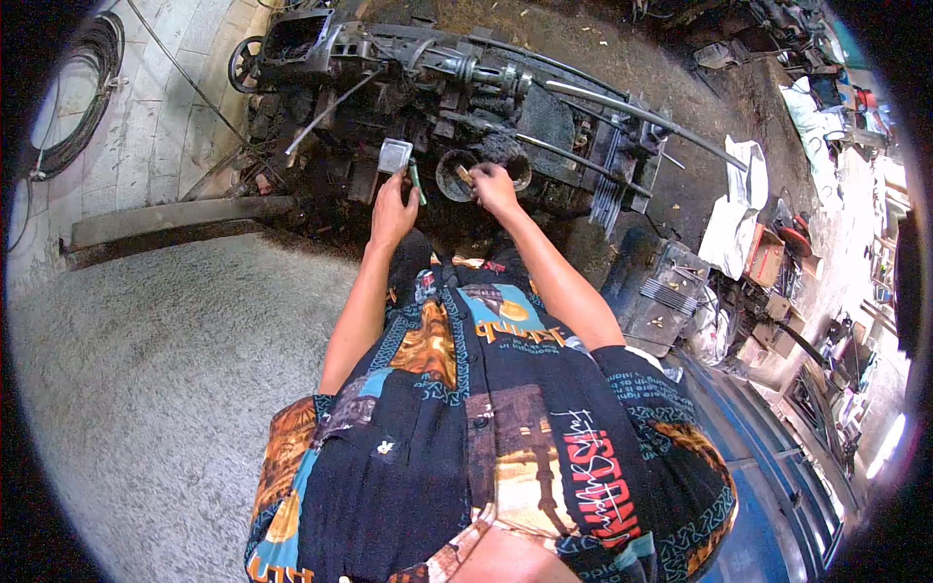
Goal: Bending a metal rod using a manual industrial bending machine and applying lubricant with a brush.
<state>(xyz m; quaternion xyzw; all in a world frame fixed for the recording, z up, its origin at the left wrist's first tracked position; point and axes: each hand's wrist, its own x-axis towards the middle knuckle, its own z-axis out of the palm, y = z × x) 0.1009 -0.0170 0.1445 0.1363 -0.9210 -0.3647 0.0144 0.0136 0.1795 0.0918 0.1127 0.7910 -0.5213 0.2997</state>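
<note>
My left hand (pixel 393 211) is closed round a narrow green piece (pixel 418 185). Just past its fingertips is a square, pale metal-looking plate (pixel 394 155); whether it is joined to the green piece I cannot tell. Over two round metal tins (pixel 448 187), my right hand (pixel 497 188) pinches a small brass-coloured piece (pixel 465 175), whose exact kind is too small to make out. The tins stand side by side in front of a dark, greasy machine (pixel 428 63), and my right hand partly hides them.
Long metal bars (pixel 651 121) reach rightward from the machine, and a handwheel (pixel 246 64) sits at its left end. Coiled black cable (pixel 83 92) hangs on the left wall. A worn metal surface (pixel 661 296) with rods stands at right, beside a white cloth (pixel 736 214).
</note>
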